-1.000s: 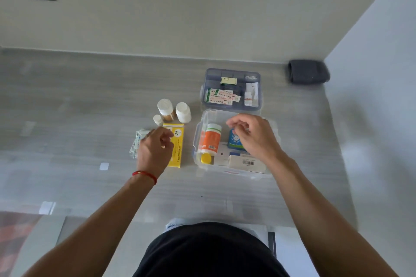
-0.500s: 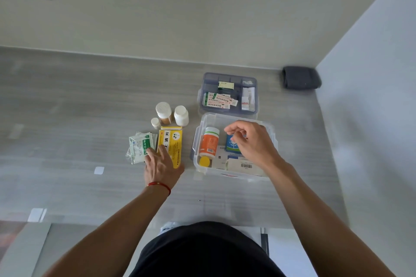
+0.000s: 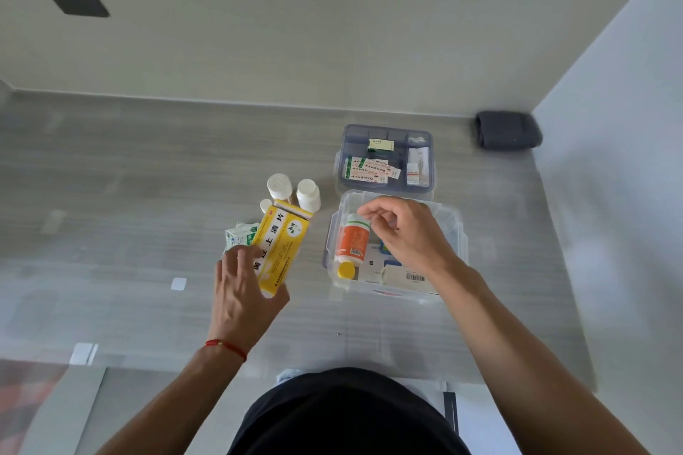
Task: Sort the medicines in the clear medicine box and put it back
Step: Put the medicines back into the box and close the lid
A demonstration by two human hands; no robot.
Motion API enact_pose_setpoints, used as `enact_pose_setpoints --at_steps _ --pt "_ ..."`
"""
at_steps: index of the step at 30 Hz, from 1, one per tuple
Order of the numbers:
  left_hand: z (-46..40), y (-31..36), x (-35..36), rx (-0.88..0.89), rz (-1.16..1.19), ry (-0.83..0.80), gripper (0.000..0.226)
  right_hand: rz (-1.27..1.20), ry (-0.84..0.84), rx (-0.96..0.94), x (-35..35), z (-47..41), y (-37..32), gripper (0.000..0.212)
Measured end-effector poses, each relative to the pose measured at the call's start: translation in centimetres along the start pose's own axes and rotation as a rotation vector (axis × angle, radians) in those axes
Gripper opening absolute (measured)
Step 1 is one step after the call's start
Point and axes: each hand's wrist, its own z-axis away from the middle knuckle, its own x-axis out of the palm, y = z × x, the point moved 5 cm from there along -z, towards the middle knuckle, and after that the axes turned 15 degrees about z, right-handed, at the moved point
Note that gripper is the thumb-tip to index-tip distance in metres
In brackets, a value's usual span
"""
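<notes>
Your left hand [image 3: 247, 292] has now lifted the yellow medicine box [image 3: 281, 247], which half a second ago was lying flat on the table [image 3: 111, 196] under your fingertips; the box is now tilted, its far end raised toward the white bottles [image 3: 295, 190], and your fingers and thumb are curled around its near end. Your right hand [image 3: 408, 236] has risen a little above the clear medicine box [image 3: 452, 222] and has moved toward the orange bottle [image 3: 353, 238]; its fingers are loosely curled, thumb and forefinger close to each other, and you hold nothing in it that I can see. The clear medicine box stands on the table just in front of you, to the right of the middle. Inside it the orange bottle lies on its side at the left, its yellow cap [image 3: 346, 270] pointing toward you, and beside it are flat white cartons, one with a barcode [image 3: 408, 276], and something blue that your hand partly hides. Behind it, almost touching, is the blue-grey divided tray [image 3: 345, 144], with sachets printed in red and green [image 3: 369, 169] in its large compartment, a small green packet [image 3: 380, 145] further back, and a small white carton [image 3: 417, 166] at the right side. A green and white sachet [image 3: 240, 235] lies on the table just left of the yellow box.
</notes>
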Motion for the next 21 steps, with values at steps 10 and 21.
enact_pose_setpoints --at_steps 10,21 --pt "-4.5 7.1 -2.4 0.436 0.024 -0.202 0.054 -0.074 0.004 -0.056 -0.9 -2.4 -2.1 0.016" --pt "-6.5 14.5 3.2 0.597 -0.078 -0.447 0.06 -0.269 0.037 0.373 -4.4 1.3 6.1 0.022"
